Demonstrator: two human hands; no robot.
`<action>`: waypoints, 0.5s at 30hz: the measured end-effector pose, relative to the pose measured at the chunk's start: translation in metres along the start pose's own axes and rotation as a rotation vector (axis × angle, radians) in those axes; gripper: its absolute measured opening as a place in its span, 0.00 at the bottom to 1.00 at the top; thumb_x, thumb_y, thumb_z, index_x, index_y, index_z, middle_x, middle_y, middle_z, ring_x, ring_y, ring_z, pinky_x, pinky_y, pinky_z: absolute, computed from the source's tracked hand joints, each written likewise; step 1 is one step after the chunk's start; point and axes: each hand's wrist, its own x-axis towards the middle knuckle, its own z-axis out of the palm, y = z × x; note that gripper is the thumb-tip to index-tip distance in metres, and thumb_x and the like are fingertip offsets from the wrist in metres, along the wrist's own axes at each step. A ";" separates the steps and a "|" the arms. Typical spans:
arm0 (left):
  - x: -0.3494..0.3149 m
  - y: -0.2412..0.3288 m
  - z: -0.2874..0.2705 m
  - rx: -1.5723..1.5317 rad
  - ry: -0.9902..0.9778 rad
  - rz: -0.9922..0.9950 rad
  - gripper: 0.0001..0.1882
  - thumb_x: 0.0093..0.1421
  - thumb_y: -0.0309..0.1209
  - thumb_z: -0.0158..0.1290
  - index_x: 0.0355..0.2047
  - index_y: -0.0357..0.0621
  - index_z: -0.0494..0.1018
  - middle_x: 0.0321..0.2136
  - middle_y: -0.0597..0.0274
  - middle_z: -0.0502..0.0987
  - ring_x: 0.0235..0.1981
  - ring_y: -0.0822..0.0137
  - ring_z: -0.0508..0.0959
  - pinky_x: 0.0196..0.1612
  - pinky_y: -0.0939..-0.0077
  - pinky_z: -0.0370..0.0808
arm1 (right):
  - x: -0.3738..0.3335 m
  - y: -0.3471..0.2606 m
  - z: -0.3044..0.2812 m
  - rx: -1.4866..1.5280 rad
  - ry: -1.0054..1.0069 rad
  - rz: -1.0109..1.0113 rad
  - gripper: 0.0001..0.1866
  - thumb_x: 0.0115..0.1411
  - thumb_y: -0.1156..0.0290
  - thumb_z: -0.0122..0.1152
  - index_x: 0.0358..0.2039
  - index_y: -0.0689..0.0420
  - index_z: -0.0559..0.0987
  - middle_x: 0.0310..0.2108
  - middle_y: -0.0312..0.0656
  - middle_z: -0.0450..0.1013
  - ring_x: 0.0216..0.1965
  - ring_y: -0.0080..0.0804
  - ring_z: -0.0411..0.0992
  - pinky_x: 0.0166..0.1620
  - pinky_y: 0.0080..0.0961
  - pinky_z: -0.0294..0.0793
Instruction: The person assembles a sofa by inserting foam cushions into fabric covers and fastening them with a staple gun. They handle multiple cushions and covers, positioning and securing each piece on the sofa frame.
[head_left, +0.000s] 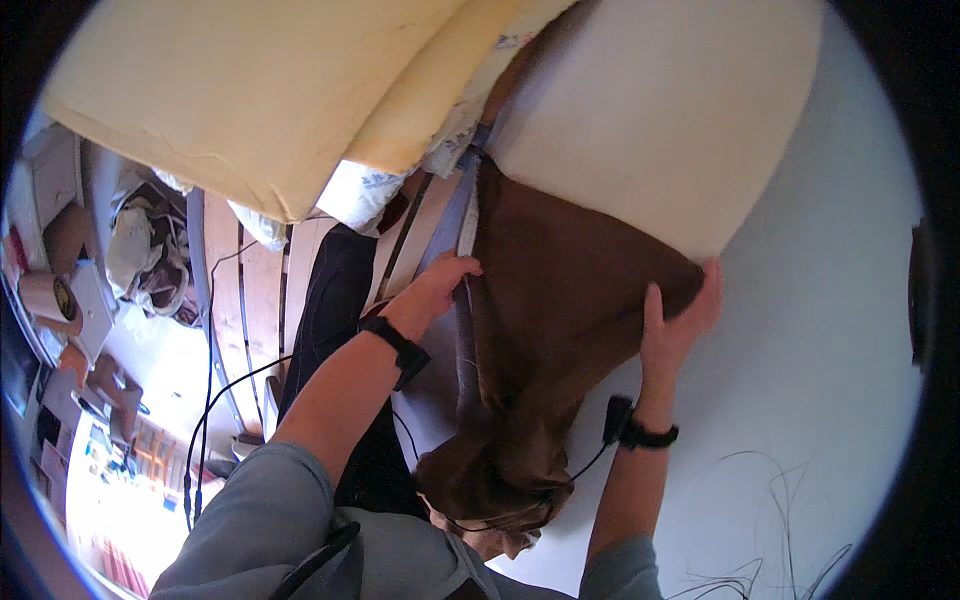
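A brown fabric cover point(575, 260) is drawn over the near end of a large cream foam cushion point(660, 120), and its loose folds hang toward my body. Along the cover's left side runs an open edge with a pale strip. My left hand point(443, 285) is closed on that edge, its fingertips bent around the cloth. At the cushion's right corner, my right hand point(680, 325) holds the cover with the thumb in front and the fingers along the outer side. Dark bands sit on both wrists.
Yellow foam point(250, 90) with a patterned white cloth beneath it fills the upper left. Wooden slats point(262, 300) lie below it. Black cables point(208, 430) hang at the left, and a white wall point(800, 350) rises at the right. Bags point(145, 250) stand far left.
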 end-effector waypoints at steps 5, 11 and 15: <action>-0.023 0.002 0.020 0.016 0.081 -0.034 0.16 0.53 0.30 0.50 0.41 0.33 0.67 0.36 0.51 0.73 0.35 0.57 0.74 0.38 0.62 0.73 | 0.022 0.026 0.008 0.146 -0.037 0.138 0.14 0.56 0.63 0.57 0.39 0.58 0.72 0.35 0.47 0.68 0.37 0.38 0.67 0.41 0.35 0.66; -0.033 0.008 0.027 0.158 0.216 -0.027 0.27 0.55 0.41 0.53 0.49 0.32 0.65 0.41 0.51 0.72 0.39 0.58 0.73 0.40 0.63 0.72 | -0.022 0.025 0.013 0.386 -0.095 0.375 0.16 0.61 0.64 0.51 0.21 0.63 0.69 0.14 0.45 0.63 0.17 0.28 0.60 0.23 0.29 0.62; -0.037 0.021 -0.017 0.281 0.116 0.100 0.27 0.58 0.42 0.52 0.49 0.33 0.66 0.41 0.54 0.74 0.40 0.59 0.74 0.42 0.65 0.71 | -0.091 0.007 0.002 0.511 -0.115 0.385 0.18 0.60 0.68 0.52 0.16 0.63 0.65 0.13 0.45 0.61 0.15 0.29 0.57 0.20 0.30 0.58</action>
